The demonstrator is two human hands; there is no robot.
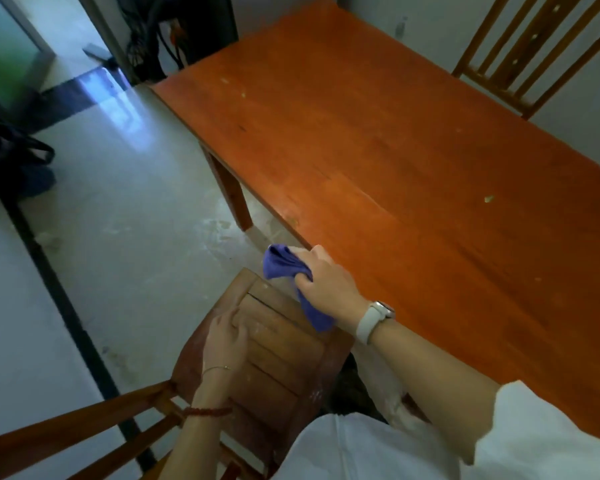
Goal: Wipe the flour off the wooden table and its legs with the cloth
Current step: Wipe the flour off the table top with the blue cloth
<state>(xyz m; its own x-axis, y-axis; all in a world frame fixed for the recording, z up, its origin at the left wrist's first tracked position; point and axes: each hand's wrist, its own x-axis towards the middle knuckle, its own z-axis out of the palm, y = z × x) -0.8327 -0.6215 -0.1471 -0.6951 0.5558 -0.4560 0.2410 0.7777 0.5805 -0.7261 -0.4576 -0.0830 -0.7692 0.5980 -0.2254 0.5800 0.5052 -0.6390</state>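
Observation:
The orange wooden table (378, 140) fills the right and middle of the view, with a few pale flour specks on its top. One table leg (234, 195) shows under its left edge. My right hand (326, 282) grips a bunched purple cloth (284, 268) at the table's near left edge, just above a brown wooden chair seat (278, 358). My left hand (226, 337) lies flat on that chair seat, fingers spread, holding nothing.
The brown chair's backrest (84, 427) runs across the bottom left. A second slatted chair (534, 46) stands at the table's far right side. Flour smears mark the pale floor (136, 220) near the leg. A dark bag (11, 157) sits at left.

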